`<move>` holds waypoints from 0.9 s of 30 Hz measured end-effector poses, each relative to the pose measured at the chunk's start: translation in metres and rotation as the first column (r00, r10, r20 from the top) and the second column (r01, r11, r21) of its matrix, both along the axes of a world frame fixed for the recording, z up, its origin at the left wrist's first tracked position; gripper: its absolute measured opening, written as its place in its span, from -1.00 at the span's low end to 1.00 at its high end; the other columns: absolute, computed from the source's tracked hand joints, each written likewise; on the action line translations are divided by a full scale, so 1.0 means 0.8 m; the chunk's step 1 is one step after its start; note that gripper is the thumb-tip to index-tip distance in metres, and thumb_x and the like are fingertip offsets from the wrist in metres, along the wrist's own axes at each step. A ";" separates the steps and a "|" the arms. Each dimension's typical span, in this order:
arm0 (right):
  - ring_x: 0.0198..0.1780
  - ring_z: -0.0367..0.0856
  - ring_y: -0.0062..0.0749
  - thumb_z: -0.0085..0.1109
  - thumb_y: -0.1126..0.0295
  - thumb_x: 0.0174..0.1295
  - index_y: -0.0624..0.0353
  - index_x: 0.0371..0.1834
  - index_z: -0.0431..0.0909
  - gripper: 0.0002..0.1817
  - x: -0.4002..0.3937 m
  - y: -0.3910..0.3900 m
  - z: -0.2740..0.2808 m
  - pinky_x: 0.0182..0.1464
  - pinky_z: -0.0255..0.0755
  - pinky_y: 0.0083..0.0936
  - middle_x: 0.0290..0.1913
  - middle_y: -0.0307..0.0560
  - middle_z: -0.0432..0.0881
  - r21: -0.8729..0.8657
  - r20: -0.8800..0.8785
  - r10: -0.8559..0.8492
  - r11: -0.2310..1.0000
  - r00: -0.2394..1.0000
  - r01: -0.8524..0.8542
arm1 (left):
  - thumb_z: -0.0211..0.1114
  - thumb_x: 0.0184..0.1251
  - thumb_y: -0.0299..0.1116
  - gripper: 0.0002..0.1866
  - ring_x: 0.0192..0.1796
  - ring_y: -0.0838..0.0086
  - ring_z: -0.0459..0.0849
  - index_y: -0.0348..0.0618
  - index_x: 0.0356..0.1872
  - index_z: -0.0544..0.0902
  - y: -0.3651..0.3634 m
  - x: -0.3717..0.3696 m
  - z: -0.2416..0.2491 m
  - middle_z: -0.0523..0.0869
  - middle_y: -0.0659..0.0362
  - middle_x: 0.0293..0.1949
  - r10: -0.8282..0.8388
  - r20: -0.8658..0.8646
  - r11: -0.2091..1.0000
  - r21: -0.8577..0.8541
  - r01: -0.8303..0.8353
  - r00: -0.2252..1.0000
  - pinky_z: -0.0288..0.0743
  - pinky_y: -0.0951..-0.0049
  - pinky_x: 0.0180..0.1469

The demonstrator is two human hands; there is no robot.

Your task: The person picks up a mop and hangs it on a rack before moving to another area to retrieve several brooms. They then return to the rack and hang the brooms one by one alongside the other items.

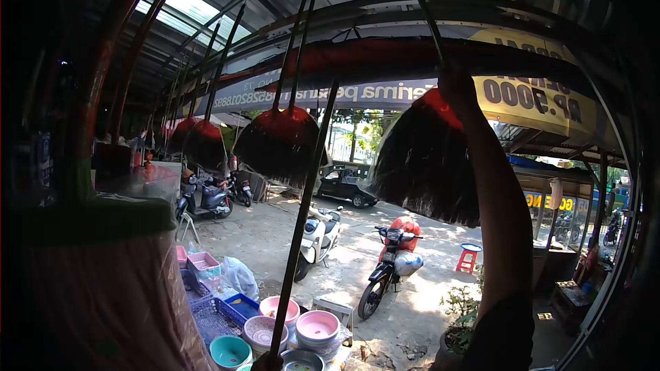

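Observation:
My right hand point(456, 88) is raised at the upper right, closed around the lower handle of a broom point(430, 158). This broom hangs bristles down, with a red top and a wide black brush in a clear wrap. Low in the view, my left hand point(268, 362) is closed on a long dark pole point(302, 227), and only part of the hand shows. The pole leans up and slightly right, its upper end near a dark red rolled cloth point(371, 55). Left of the pole hangs another pair of brooms point(278, 144), close together.
More brooms point(205, 144) hang farther left. Plastic basins point(318, 326) and baskets point(213, 317) are stacked below. A wrapped bundle point(117, 282) fills the lower left. Motorbikes point(390, 261), a red stool point(467, 258) and a potted plant point(457, 316) stand outside under a banner point(378, 93).

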State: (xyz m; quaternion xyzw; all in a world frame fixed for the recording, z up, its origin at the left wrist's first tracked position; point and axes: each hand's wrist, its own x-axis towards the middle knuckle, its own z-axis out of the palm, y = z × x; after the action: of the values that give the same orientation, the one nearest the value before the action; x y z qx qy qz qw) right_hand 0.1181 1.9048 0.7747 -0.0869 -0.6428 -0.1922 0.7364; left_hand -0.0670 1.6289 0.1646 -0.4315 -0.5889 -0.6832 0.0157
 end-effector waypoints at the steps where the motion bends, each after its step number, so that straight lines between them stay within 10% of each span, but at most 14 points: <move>1: -0.17 0.58 0.14 0.00 0.24 0.23 0.23 -0.16 0.48 -0.72 -0.010 -0.004 0.014 -0.15 0.47 -0.08 -0.28 0.23 0.59 0.049 -0.006 0.037 0.998 0.999 -0.037 | 0.10 0.39 -0.30 -0.85 -0.55 0.64 0.33 -0.16 -0.28 0.49 0.001 -0.002 -0.002 0.43 0.32 -0.57 0.013 0.007 1.000 0.004 -0.013 1.000 0.26 0.53 -0.51; 23: -0.21 0.61 0.06 -0.03 0.40 0.10 0.22 -0.24 0.52 -0.79 -0.157 0.083 0.136 -0.09 0.47 -0.09 -0.26 0.15 0.59 0.267 -0.069 -0.110 0.956 0.992 0.124 | 0.08 0.39 -0.32 -0.77 -0.26 0.54 0.46 -0.25 -0.06 0.46 0.006 -0.065 -0.044 0.54 0.20 -0.31 0.207 0.120 0.978 -0.032 -0.204 0.971 0.36 0.51 -0.19; 25: -0.16 0.60 0.06 -0.07 0.29 0.12 0.16 -0.17 0.52 -0.71 -0.161 0.086 0.134 -0.09 0.44 -0.11 -0.25 0.18 0.60 0.031 -0.021 0.315 0.949 0.949 -0.314 | 0.08 0.39 -0.33 -0.75 -0.23 0.54 0.47 -0.26 -0.04 0.45 0.010 -0.061 -0.045 0.55 0.19 -0.29 0.198 0.123 0.980 -0.039 -0.194 0.973 0.37 0.51 -0.17; 27: -0.14 0.59 0.06 -0.10 0.24 0.13 0.13 -0.14 0.51 -0.68 -0.158 0.089 0.132 -0.10 0.43 -0.12 -0.24 0.18 0.60 -0.023 0.001 0.336 0.942 0.942 -0.336 | 0.07 0.39 -0.33 -0.74 -0.21 0.53 0.48 -0.27 -0.02 0.44 0.012 -0.058 -0.045 0.56 0.19 -0.26 0.190 0.121 0.982 -0.047 -0.185 0.974 0.38 0.51 -0.14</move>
State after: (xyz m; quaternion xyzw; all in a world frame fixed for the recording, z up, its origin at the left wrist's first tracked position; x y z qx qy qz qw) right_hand -0.0083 1.9759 0.8802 0.0161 -0.6521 -0.0570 0.7558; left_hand -0.1137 1.6384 0.1282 -0.3306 -0.6387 -0.6939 0.0356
